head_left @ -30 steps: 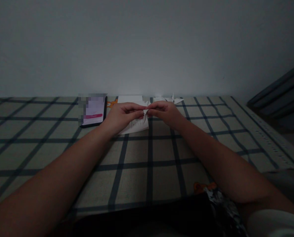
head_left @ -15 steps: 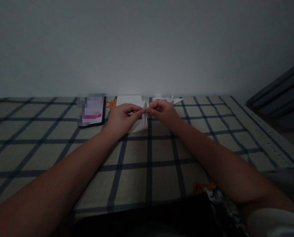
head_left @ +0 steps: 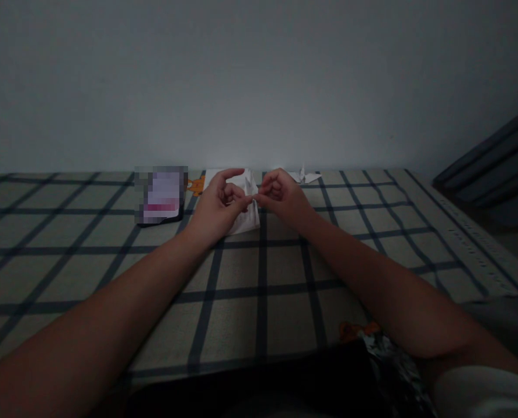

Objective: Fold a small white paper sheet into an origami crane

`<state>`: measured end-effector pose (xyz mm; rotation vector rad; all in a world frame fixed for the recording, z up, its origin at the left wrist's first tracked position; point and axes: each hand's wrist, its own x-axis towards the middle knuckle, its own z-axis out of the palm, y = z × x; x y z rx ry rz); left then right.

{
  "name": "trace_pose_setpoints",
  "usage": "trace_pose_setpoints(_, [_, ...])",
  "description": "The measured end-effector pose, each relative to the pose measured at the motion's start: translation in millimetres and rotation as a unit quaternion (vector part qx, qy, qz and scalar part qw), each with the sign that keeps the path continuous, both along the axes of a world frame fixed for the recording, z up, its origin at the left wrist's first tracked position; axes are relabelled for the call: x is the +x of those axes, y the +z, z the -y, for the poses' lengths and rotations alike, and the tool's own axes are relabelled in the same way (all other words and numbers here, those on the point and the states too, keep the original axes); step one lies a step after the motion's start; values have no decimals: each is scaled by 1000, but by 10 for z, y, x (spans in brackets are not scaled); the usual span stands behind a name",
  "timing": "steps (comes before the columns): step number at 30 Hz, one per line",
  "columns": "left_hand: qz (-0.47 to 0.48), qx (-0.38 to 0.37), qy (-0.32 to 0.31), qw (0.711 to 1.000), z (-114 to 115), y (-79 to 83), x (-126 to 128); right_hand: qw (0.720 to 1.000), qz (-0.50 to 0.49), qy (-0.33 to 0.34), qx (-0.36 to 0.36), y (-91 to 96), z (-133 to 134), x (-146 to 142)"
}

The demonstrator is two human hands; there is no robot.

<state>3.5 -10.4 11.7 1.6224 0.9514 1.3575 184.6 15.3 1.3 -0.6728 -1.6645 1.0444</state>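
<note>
A folded piece of white paper [head_left: 249, 216] is held between both hands just above the checked cloth [head_left: 263, 273]. My left hand [head_left: 218, 203] pinches its left side, with the index finger raised and curled over the top. My right hand [head_left: 283, 196] pinches the paper's right side with its fingers curled in. The fingertips of both hands meet at the paper's upper edge. Most of the paper is hidden behind the hands.
A lit phone [head_left: 160, 194] lies to the left of my hands. Behind them, near the wall, lie a flat white sheet [head_left: 211, 174], an orange printed scrap [head_left: 195, 185] and a small folded paper figure [head_left: 305, 175]. A dark object [head_left: 250, 383] sits at the near edge.
Both hands have lifted slightly and turned the paper upward. My left index finger has risen off the paper and now curls above it.
</note>
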Motion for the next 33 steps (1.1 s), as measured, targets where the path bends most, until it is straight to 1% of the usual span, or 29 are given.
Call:
trace_pose_setpoints(3, [-15, 21, 7, 1000, -22, -42, -17, 1000, -5, 6, -27, -33, -29, 5])
trace_pose_setpoints(5, [-11, 18, 6, 1000, -40, -68, -21, 1000, 1, 5, -17, -41, -35, 11])
trace_pose_setpoints(8, [-7, 9, 8, 1000, -52, -74, -21, 999, 21, -10, 30, -21, -7, 16])
trace_pose_setpoints(10, [-12, 1, 9, 1000, -44, -56, -19, 996, 52, -26, 73, 12, 33, 17])
trace_pose_setpoints(13, [-11, -8, 12, 1000, -19, -20, -9, 982, 104, -60, 143, 65, 94, 13])
trace_pose_setpoints(15, [-2, -7, 19, 1000, -3, -4, 1, 976, 116, -79, 168, 83, 113, 11])
trace_pose_setpoints(20, [54, -35, 38, 997, 5, 17, 25, 976, 108, -68, 177, 52, 85, 20])
trace_pose_setpoints(23, [85, -69, 37, 993, 14, 34, 32, 971, 114, -81, 196, 44, 79, 32])
trace_pose_setpoints(27, [93, -97, 26, 991, 39, 53, 25, 966, 136, -95, 197, 90, 119, 45])
trace_pose_setpoints(33, [84, -105, 18, 991, 64, 56, 29, 962, 156, -99, 203, 147, 162, 41])
